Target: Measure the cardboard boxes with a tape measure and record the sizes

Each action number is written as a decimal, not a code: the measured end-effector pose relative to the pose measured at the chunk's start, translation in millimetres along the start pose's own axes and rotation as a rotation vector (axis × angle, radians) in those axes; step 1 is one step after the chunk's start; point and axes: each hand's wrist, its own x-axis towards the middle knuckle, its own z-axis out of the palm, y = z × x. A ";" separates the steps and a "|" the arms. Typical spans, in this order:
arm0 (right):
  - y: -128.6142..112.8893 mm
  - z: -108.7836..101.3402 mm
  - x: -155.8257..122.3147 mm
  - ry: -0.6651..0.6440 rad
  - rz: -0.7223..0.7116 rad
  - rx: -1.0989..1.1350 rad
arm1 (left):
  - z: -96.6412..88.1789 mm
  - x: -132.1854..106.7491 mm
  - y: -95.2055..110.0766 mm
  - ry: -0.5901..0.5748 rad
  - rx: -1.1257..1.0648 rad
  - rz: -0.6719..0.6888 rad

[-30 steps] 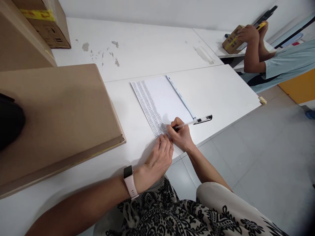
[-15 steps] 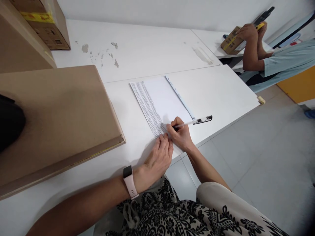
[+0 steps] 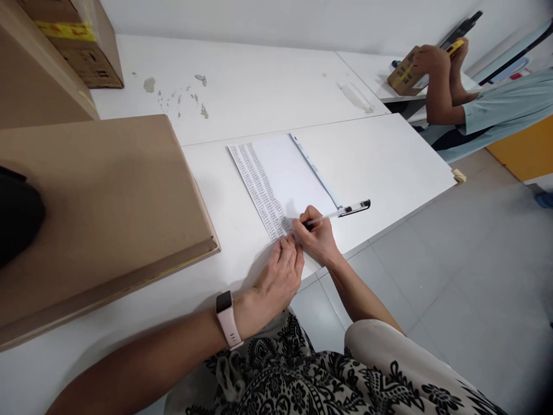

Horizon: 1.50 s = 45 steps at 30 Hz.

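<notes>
While pinching a slim clear plastic pen (image 3: 348,210) w/ black end & clip betw. bent thumb & fingers of the R hand (image 3: 318,236), leans on the near end of a white paper pad (image 3: 287,173). Grips snugly round the pen's dark lower part, w/ the barrel slanting up & rightward over the pad's corner. Holds nothing in the L hand (image 3: 280,271); lays it palm-down, fairly flat, w/ fingers nearly together & slightly bent, at the pad's lower L corner, just beside the R hand.

See pad flat on smooth white tabletop (image 3: 380,164), approx. mid-view, close to front edge: rect., matte, packed at L w/ bands of tiny dark marks, too small to read; edged at R w/ a narrow pale-blue strip (image 3: 314,168). Note grey, ragged flaky patches (image 3: 204,109) farther back.

Wears on L wrist a watch (image 3: 226,311) w/ dark squarish face, pale pink strap; also pale cloth (image 3: 285,374) w/ black floral print.

At L, see big brown cardboard box (image 3: 99,178), flat-topped, sharp-cornered; behind, taped carton (image 3: 93,55) w/ shiny yellow band. Far R, note co-worker's hand (image 3: 431,59) on small box (image 3: 405,75).
</notes>
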 end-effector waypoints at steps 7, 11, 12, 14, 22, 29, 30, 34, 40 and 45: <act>-1.7 0.1 0.5 0.010 0.020 0.013 | 2.5 0.7 1.2 0.011 0.031 -0.002; -0.1 -0.3 0.8 0.030 0.016 -0.008 | -0.9 1.2 -0.4 -0.001 0.026 -0.004; 0.4 -0.4 0.8 0.027 0.014 -0.009 | -0.9 1.2 -0.5 0.001 0.020 -0.007; 1.2 -0.4 0.8 0.020 0.013 -0.004 | -0.6 0.8 -0.4 0.004 0.014 -0.004; -2.1 -0.9 0.0 0.039 0.032 -0.004 | -1.1 -0.2 -0.9 -0.012 -0.008 0.011; -2.4 -0.4 0.9 0.033 0.024 -0.014 | -4.8 -0.3 -2.6 -0.021 -0.013 0.024; -2.4 -0.5 0.9 0.035 0.028 -0.014 | -4.6 -0.2 -2.5 -0.023 -0.012 0.022; -2.9 -0.5 0.7 0.046 0.035 -0.011 | -0.9 0.3 -0.5 0.002 -0.042 -0.009; -2.8 -0.8 0.8 0.046 0.031 -0.035 | -2.7 0.3 -1.4 -0.011 -0.019 -0.006; -2.2 -0.1 0.7 0.077 0.037 -0.021 | 0.0 -0.6 0.1 -0.003 0.014 0.006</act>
